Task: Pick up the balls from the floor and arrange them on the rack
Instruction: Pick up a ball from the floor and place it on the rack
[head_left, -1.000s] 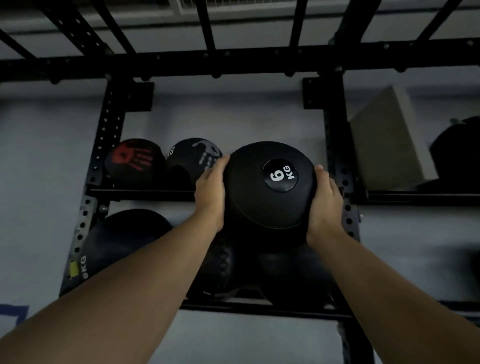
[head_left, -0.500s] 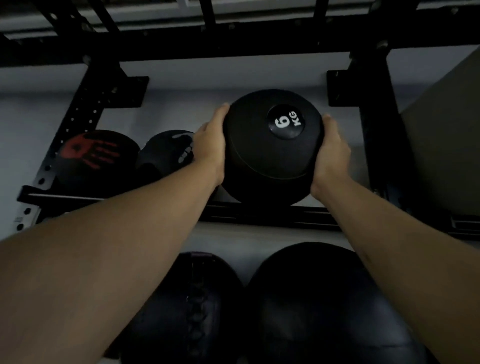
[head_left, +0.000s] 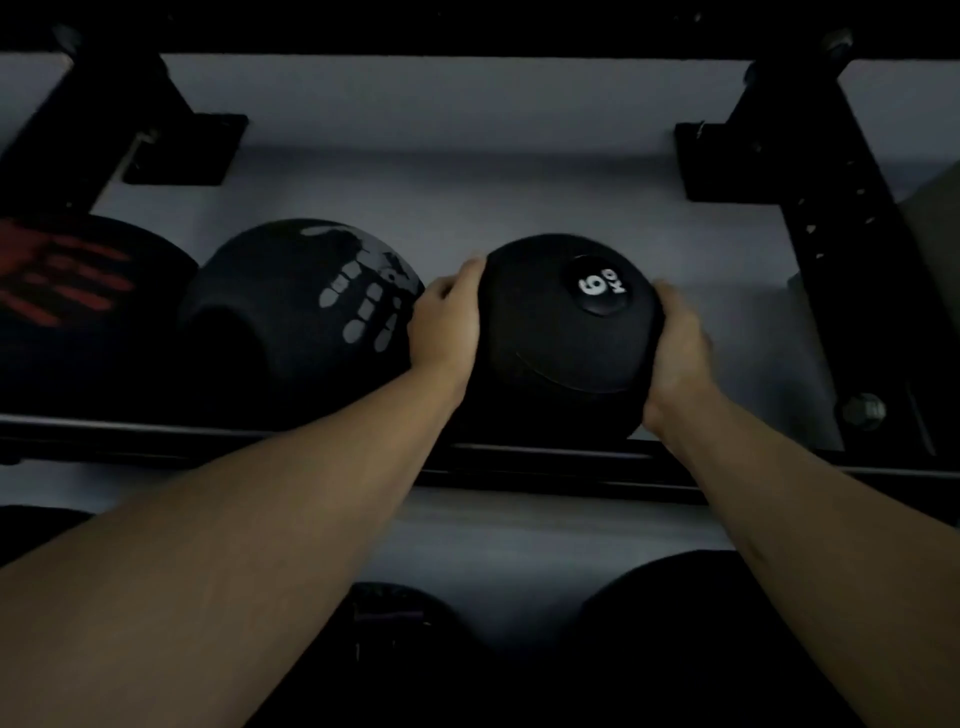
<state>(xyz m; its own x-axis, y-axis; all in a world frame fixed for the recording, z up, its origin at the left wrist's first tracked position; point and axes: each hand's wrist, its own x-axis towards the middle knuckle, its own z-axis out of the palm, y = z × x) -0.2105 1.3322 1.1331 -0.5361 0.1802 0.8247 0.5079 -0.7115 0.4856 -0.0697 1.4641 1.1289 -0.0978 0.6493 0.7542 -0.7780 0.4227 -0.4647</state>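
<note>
A black 6 KG ball (head_left: 563, 332) sits at the front rail of the rack (head_left: 545, 467), on the upper shelf level, pressed between both hands. The left hand (head_left: 447, 325) is flat against its left side with the thumb on top, and the right hand (head_left: 678, 345) cups its right side; both are clamped on the ball, fingers curled round its far side and mostly hidden. Being round, the ball has no long axis; its white "6 KG" label faces up and slightly right, toward the camera. Whether its underside already bears on the rail cannot be told in the dim light.

Three balls show on this shelf. Left of the held one stands a black ball with a grey handprint (head_left: 306, 317), with the left hand wedged in the narrow gap between the two. Further left, at the shelf's left end and cut by the picture's edge, is a ball with a red handprint (head_left: 67, 291), just beside the grey-printed one. To the right of the held ball the shelf is bare as far as the perforated right upright (head_left: 841, 249), with open room there and pale wall behind. Below the rail, the dark tops of two larger balls (head_left: 691, 623) show on the lower level.
</note>
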